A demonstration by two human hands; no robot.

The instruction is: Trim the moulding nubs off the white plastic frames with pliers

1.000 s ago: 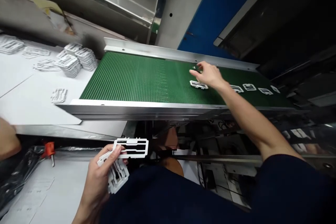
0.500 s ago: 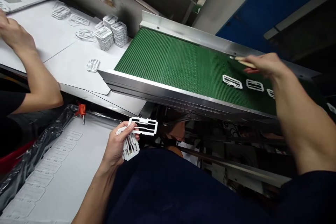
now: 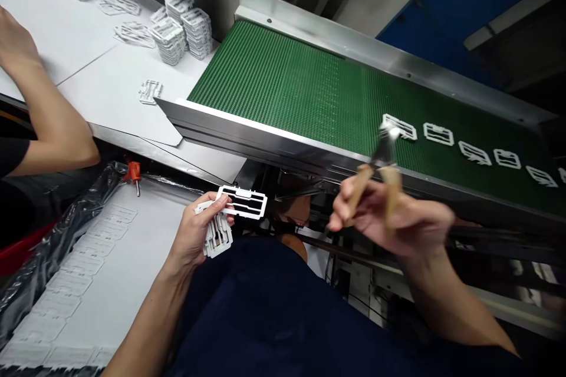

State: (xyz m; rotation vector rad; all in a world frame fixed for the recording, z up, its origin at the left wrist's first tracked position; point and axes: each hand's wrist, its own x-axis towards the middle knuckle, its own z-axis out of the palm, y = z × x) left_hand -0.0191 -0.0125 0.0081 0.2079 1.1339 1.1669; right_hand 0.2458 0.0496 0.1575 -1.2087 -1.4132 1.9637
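Tan-handled pliers (image 3: pixel 363 184) are resting in your right hand (image 3: pixel 389 218), your fingers (image 3: pixel 354 212) curling around both grips while the handles are spreading in a V. Their blurred metal tips are reaching over the nearest white plastic frame (image 3: pixel 400 127) on the green conveyor belt (image 3: pixel 283 76), and you can't tell whether they're touching it. More frames are lying in a row beyond it along the belt, between its steel side rails (image 3: pixel 375 50).

Your left hand (image 3: pixel 194 238) is closing on a small bunch of white plastic frames (image 3: pixel 219 235), with one flat frame (image 3: pixel 242 202) sticking out above your fingers.

Off to your left, a co-worker's bare arm (image 3: pixel 48 112) is lying across a white board (image 3: pixel 101 103), near stacked frames (image 3: pixel 181 29) and one lone frame (image 3: pixel 150 92). Below that, an orange clamp (image 3: pixel 132 171) is sitting beside black plastic sheeting (image 3: pixel 57 241).
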